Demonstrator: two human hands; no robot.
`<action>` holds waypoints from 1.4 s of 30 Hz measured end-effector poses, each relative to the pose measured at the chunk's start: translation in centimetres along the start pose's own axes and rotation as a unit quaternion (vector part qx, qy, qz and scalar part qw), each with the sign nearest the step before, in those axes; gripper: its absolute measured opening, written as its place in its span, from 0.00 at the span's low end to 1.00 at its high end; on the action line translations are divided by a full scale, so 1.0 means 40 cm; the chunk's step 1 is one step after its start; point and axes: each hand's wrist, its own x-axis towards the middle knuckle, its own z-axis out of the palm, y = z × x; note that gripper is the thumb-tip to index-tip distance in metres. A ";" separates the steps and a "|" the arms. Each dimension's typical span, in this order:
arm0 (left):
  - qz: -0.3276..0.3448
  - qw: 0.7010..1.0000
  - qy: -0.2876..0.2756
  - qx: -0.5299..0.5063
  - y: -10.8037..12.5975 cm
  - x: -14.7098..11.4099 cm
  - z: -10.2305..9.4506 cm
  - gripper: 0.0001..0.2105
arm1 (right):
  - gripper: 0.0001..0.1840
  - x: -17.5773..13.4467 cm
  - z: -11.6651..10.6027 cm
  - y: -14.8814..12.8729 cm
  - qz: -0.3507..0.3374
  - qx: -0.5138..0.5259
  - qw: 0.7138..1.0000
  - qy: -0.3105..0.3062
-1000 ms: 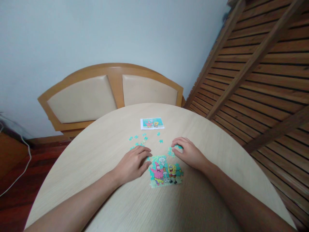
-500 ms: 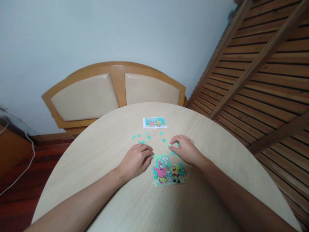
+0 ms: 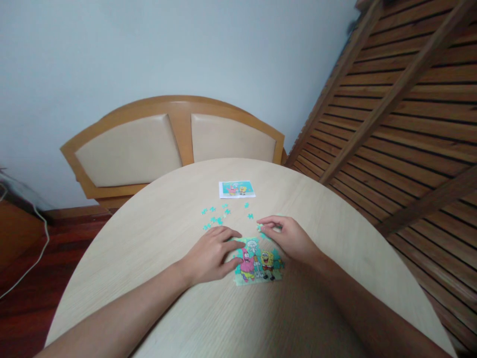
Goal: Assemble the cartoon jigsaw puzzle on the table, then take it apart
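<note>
A partly joined jigsaw puzzle (image 3: 258,266) with cartoon characters lies flat on the round table (image 3: 186,328). My left hand (image 3: 212,252) rests at the puzzle's left side, its fingers apart and reaching over the upper left edge. Above the puzzle's upper right, my right hand (image 3: 288,237) pinches a small puzzle piece (image 3: 259,227) between thumb and fingers. Another bit of teal shows just under that hand, partly hidden. Loose teal puzzle pieces (image 3: 219,220) are scattered beyond my left hand, and a single puzzle piece (image 3: 250,216) lies left of my right fingertips.
A folded picture sheet (image 3: 237,189) showing the same characters lies farther back on the table. Behind the table stands a padded wooden headboard-like panel (image 3: 186,134) against the wall. Wooden slats (image 3: 402,114) rise at the right, and a white cable (image 3: 46,233) hangs at the left.
My left hand has moved right onto the puzzle's edge, its fingers spreading. My right hand has shifted slightly, and a puzzle piece now shows in its pinch. The view has moved slightly.
</note>
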 end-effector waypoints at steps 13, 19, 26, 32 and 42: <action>0.028 0.999 -0.025 0.018 -0.014 -0.005 -0.027 0.13 | 0.11 -0.006 -0.009 0.015 0.101 0.110 0.989 0.012; 0.076 0.997 -0.032 -0.003 0.007 -0.005 -0.023 0.21 | 0.11 -0.025 -0.057 0.011 0.163 0.105 0.977 -0.091; 0.107 0.990 -0.087 -0.012 0.025 -0.003 -0.011 0.21 | 0.11 -0.039 -0.075 -0.019 0.152 0.047 0.976 -0.147; 0.113 0.990 -0.080 -0.015 0.018 -0.005 -0.010 0.21 | 0.12 -0.038 -0.080 -0.017 0.127 0.021 0.979 -0.156; 0.105 0.990 -0.093 -0.001 0.022 -0.004 -0.012 0.21 | 0.12 -0.034 -0.071 -0.006 0.131 -0.036 0.980 -0.147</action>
